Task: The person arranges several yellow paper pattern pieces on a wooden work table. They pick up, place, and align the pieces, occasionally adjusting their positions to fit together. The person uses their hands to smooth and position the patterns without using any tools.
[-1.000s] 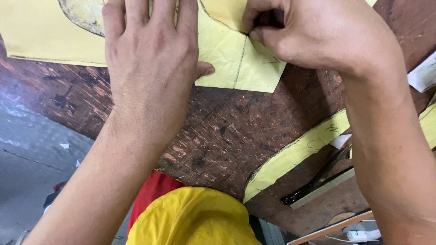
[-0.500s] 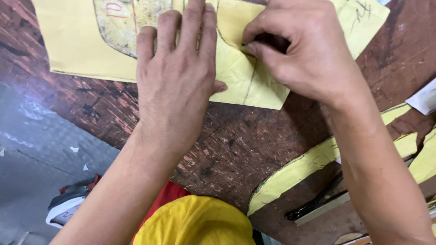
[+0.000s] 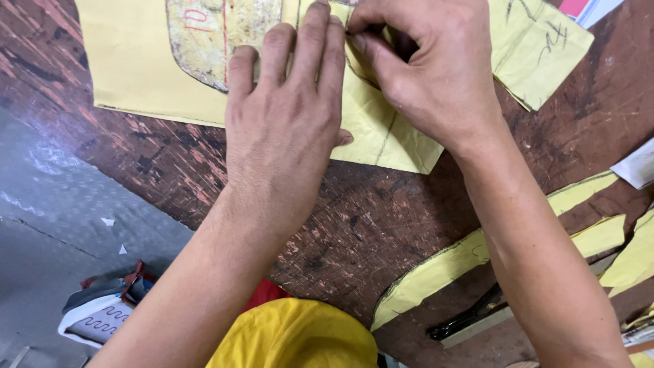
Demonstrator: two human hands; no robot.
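Here we are pressing the left hand [image 3: 283, 129], flat and open, on the yellow sheet [image 3: 136, 61] to steady it while the right hand [image 3: 422, 75] is pinching its fold on the tabletop [image 3: 381, 225].

A left hand [image 3: 286, 129] lies flat, fingers spread, on a yellow sheet [image 3: 136, 75] spread over a worn, scratched brown table [image 3: 381, 232], beside a grimy rounded template [image 3: 218, 34] at the far edge. Just right of it, the right hand [image 3: 426, 75] curls with its fingertips pinched against the sheet. Near right lie curved yellow offcuts [image 3: 436, 272] and a dark tool [image 3: 466, 319]; a shoe [image 3: 102, 317] sits on the grey floor, near left.
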